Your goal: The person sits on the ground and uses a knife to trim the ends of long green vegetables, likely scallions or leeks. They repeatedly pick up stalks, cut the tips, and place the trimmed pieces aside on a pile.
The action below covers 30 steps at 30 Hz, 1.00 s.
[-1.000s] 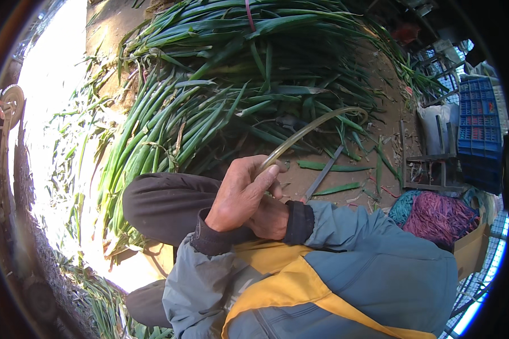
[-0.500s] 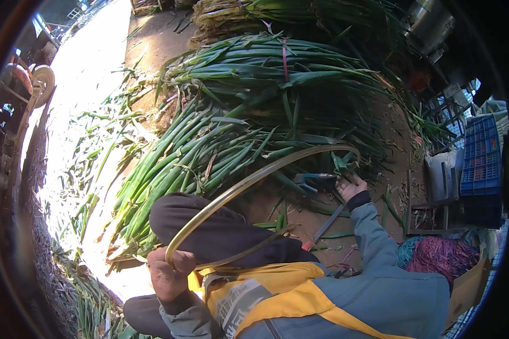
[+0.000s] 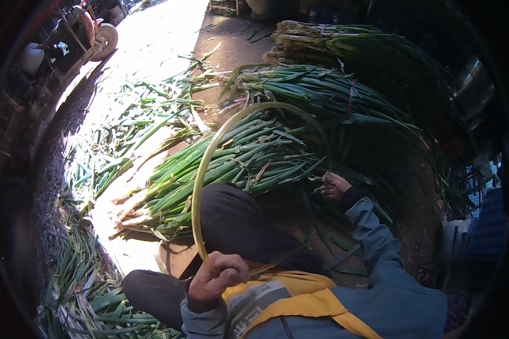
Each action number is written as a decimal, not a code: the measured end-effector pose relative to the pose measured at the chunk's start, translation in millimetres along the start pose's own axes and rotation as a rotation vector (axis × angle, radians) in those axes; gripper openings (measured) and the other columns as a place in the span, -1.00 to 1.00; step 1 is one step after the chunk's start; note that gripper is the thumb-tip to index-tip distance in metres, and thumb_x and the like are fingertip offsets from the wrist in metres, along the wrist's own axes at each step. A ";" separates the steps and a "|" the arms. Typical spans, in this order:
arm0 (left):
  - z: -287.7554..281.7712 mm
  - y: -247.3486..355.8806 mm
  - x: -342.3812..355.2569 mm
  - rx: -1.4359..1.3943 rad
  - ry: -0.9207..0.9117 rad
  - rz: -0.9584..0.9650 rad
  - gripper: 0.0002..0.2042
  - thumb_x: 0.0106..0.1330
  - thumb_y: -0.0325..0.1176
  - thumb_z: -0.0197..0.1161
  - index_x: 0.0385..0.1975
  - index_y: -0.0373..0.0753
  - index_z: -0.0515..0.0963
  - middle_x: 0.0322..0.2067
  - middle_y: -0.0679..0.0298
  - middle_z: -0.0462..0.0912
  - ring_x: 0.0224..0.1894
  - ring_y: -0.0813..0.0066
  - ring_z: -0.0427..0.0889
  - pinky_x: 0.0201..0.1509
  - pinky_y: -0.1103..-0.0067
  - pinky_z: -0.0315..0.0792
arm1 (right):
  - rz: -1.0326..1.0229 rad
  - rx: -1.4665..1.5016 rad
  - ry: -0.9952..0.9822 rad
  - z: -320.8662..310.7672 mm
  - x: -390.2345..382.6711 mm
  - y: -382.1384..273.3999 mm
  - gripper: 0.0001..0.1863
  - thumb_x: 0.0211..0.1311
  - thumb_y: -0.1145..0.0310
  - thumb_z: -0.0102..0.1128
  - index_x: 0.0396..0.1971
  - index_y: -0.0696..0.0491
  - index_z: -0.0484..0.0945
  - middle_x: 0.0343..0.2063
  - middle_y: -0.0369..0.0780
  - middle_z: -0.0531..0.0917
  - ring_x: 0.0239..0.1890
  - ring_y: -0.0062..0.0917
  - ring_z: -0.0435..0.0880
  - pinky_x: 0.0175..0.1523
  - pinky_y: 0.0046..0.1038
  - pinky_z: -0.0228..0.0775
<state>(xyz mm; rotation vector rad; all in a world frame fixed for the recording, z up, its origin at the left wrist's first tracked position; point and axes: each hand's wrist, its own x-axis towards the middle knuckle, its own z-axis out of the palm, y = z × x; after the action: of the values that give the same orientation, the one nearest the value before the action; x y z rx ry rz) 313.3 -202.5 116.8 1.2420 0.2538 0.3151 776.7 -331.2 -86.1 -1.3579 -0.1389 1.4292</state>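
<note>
My left hand [image 3: 218,277], near my lap, is closed round a yellowish see-through hose [image 3: 200,198]. From there the hose arcs up over the near bunch of long green onions [image 3: 237,158] and comes down beside my right hand [image 3: 335,187]. That hand is closed at the dark leaf ends of this bunch; shadow hides what its fingers hold. The pale root ends of the onions lie toward the left, in bright sun. Across my lap runs a second, blurred stretch of hose.
Behind lie a tied bunch of onions [image 3: 305,85] and another bunch [image 3: 333,42]. Loose leaves [image 3: 141,121] litter the sunlit ground at left, with more trimmings [image 3: 90,288] at lower left. A wheeled cart [image 3: 104,42] stands far left, a blue crate [image 3: 486,223] at right.
The view has swung, so the bunches sit farther right. My right hand has come in closer to the onion leaves, and the blue-grey tool by its fingers no longer shows. My left hand still grips the hose.
</note>
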 end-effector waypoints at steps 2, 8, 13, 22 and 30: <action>0.7 13.0 12.5 0.067 -0.144 -0.084 -0.69 0.45 -0.20 0.13 -0.32 -0.40 0.52 -0.52 0.24 0.52 -0.49 0.52 0.48 -0.38 0.59 0.34 | -0.064 0.008 0.013 9.6 -1.1 -30.4 -0.59 0.32 -0.15 0.22 -0.16 -0.12 0.49 -0.30 -0.21 0.61 -0.23 -0.33 0.69 -0.08 -0.22 0.61; 25.1 -60.4 20.6 0.081 -0.163 -0.042 -0.78 0.43 -0.31 0.16 -0.15 -0.36 0.48 -0.33 0.19 0.57 -0.27 0.41 0.56 -0.15 0.48 0.47 | -0.333 0.154 -0.250 110.5 -68.3 -179.3 -0.68 0.47 0.12 -0.01 -0.16 0.09 0.54 -0.21 0.01 0.65 -0.09 -0.21 0.65 0.01 -0.22 0.58; 32.0 -102.8 29.4 0.252 -0.058 0.137 -0.40 0.27 -0.27 0.38 0.24 -0.32 0.29 0.09 0.02 0.47 0.16 0.18 0.49 0.27 0.37 0.39 | -0.497 -0.134 -0.588 119.2 -48.4 -285.9 -0.59 0.51 0.05 -0.02 -0.04 0.10 0.58 -0.26 -0.09 0.66 -0.20 -0.37 0.68 -0.09 -0.36 0.61; 4.4 -104.8 -2.0 -0.046 -0.271 0.070 0.21 0.00 0.17 0.53 0.52 -0.23 -0.13 0.47 -0.02 0.02 0.55 0.18 -0.05 0.58 0.31 -0.13 | -0.851 -0.827 -0.155 256.8 -8.5 -349.2 -0.58 0.46 0.42 0.02 0.28 0.03 0.41 -0.14 -0.24 0.64 -0.16 -0.57 0.60 0.02 -0.50 0.49; -14.3 -90.0 -3.1 -0.374 -0.211 0.094 0.35 -0.22 0.48 0.46 0.52 -0.18 -0.09 0.43 -0.01 0.15 0.52 0.15 0.06 0.58 0.26 -0.11 | -1.479 -1.666 0.032 322.8 23.0 -365.8 -0.54 0.45 0.53 0.02 0.32 0.02 0.42 -0.18 -0.23 0.64 -0.22 -0.57 0.57 -0.04 -0.55 0.46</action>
<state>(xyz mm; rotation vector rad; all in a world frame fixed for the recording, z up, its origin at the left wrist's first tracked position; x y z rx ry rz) 313.9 -217.0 26.8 0.9092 -0.0454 0.2941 756.7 8.3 264.4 -1.6476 -2.1199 -0.3000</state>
